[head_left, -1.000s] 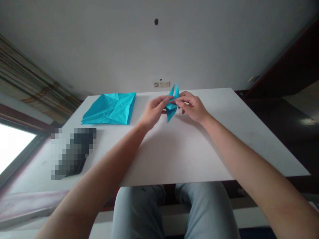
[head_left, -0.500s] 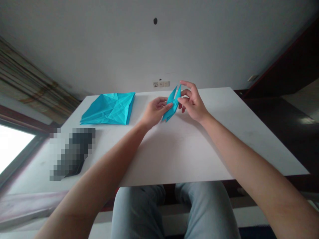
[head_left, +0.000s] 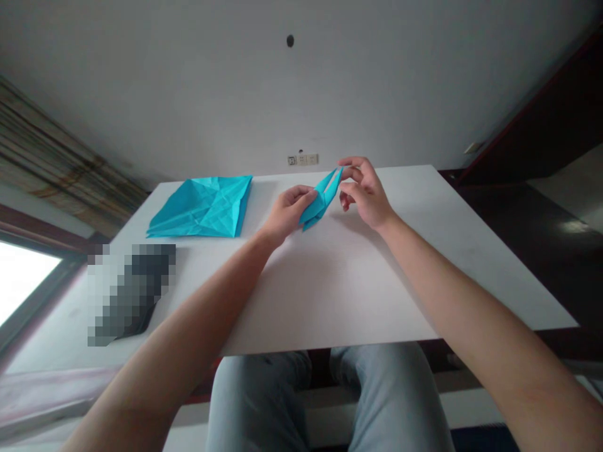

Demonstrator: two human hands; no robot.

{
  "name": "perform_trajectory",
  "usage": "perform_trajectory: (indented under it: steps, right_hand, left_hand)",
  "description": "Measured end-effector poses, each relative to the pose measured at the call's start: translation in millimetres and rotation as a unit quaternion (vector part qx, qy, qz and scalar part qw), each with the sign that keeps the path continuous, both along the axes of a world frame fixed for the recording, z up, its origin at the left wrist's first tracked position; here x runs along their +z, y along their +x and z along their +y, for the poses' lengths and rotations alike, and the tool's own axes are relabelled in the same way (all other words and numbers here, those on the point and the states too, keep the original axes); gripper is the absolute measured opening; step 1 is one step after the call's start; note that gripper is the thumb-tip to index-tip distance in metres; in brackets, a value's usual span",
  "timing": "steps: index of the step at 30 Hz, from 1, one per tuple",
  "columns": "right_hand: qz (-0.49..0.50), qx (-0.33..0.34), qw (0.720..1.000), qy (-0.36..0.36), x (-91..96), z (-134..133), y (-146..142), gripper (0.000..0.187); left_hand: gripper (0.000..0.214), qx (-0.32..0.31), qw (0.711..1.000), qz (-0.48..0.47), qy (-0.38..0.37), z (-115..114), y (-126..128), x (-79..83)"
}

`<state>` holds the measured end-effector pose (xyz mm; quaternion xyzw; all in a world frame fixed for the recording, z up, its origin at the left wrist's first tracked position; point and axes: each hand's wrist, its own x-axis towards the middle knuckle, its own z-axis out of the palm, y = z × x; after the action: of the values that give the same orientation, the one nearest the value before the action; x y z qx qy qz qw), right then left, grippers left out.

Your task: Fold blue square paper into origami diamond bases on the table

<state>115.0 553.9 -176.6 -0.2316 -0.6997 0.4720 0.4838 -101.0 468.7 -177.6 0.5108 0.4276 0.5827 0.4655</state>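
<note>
My left hand (head_left: 288, 213) pinches a small folded turquoise paper (head_left: 322, 202) between thumb and fingers, above the table. The paper is an origami piece with two long narrow points tilted up and to the right and shorter points at its lower end. At its right side is my right hand (head_left: 366, 196), with thumb and fingers bent and apart. The right fingertips are close to the upper points; whether one touches them I cannot tell. Part of the paper's lower left is covered by the left thumb.
A larger creased turquoise paper (head_left: 202, 207) lies on the white table (head_left: 330, 295) at the left. Nearer me is a dark, pixelated object (head_left: 136, 295). Wall sockets (head_left: 302, 160) show behind the table, and a curtain (head_left: 51, 138) hangs at left.
My left hand has tilted the folded paper further over to the right and shifted slightly left. My right thumb has come away from the paper.
</note>
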Motion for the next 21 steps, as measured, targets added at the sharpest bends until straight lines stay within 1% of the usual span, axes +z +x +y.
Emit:
perform_trajectory:
  steps: [2, 6, 12, 16, 21]
  right_hand:
    - [-0.004, -0.009, 1.000, 0.018, -3.5, 2.6, -1.1, 0.048]
    - [-0.006, -0.015, 0.999, 0.045, -11.4, 8.5, -2.5, 0.053]
    - [0.000, -0.028, 0.997, 0.068, -14.7, 14.3, -1.1, 0.058]
    - [-0.006, -0.032, 0.997, 0.075, -11.9, 14.8, 1.0, 0.053]
    - [-0.003, -0.024, 0.997, 0.079, -4.6, 9.4, 1.5, 0.040]
  left_hand:
    - [0.028, 0.007, 1.000, 0.008, -0.014, -2.2, 0.8, 2.7]
    - [0.032, 0.012, 0.999, 0.012, -0.038, -3.2, 1.6, 3.6]
    - [0.041, 0.015, 1.000, 0.010, 0.000, -0.6, -0.2, 2.6]
    - [0.046, 0.026, 0.999, 0.018, 0.006, 1.5, -1.4, 1.0]
    - [0.048, 0.028, 0.999, 0.015, 0.009, 5.0, -2.7, -2.4]
